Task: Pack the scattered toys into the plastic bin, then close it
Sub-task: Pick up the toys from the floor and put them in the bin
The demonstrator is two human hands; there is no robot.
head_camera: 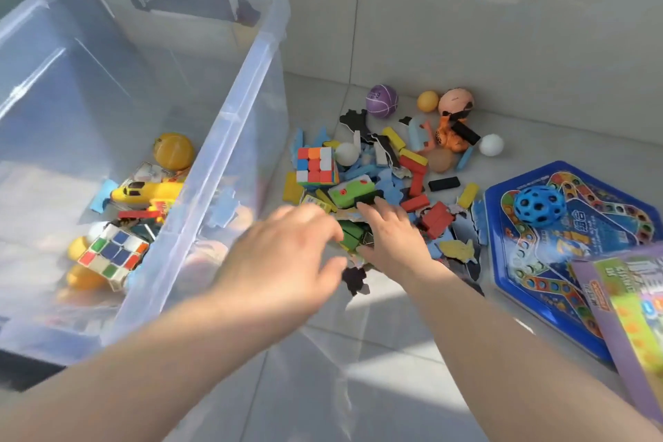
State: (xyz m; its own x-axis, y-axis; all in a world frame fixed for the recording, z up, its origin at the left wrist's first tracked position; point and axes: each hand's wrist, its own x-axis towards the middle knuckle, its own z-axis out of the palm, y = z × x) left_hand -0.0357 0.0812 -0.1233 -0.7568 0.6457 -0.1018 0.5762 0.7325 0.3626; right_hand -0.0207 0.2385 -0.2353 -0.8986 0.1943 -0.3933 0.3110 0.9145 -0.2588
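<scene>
A clear plastic bin stands at the left without a lid; inside lie a cube, a yellow toy plane and yellow balls. To its right a heap of toys covers the floor: coloured blocks, puzzle pieces, a puzzle cube, a green toy. My left hand hovers blurred over the heap's near edge, fingers spread, holding nothing. My right hand lies on the heap beside green blocks, fingers reaching to the green toy.
Along the wall sit a purple ball, an orange ball, a pink ball and a white ball. A blue hexagonal game board with a blue holed ball lies at the right, next to a purple box.
</scene>
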